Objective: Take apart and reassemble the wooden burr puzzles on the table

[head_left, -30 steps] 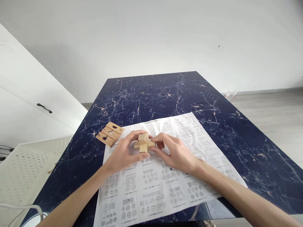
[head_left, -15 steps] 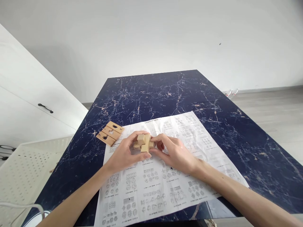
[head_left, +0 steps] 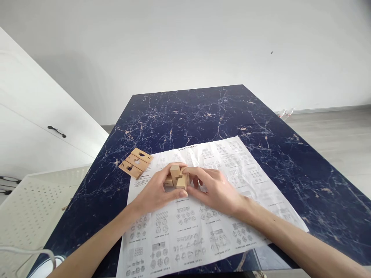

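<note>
A light wooden burr puzzle [head_left: 175, 171] of interlocking blocks is held between both hands over the printed sheet. My left hand [head_left: 156, 190] wraps round its left side, with the thumb along the near edge and the fingers behind. From the right, my right hand [head_left: 213, 189] grips it with thumb and fingertips; the other fingers curl under, partly hidden. One block stands up higher than the rest. Under the hands lies a creased paper sheet [head_left: 188, 220] with rows of small puzzle diagrams.
Three flat wooden pieces with cut-outs and numbers [head_left: 136, 163] lie side by side at the sheet's upper left corner. The dark blue marbled table [head_left: 185, 116] reaches toward the wall. At left are a white perforated surface [head_left: 43, 204] and a cable [head_left: 26, 251].
The wooden puzzle has been turned in the hands, so that one block now points upward. Both hands keep nearly the same place.
</note>
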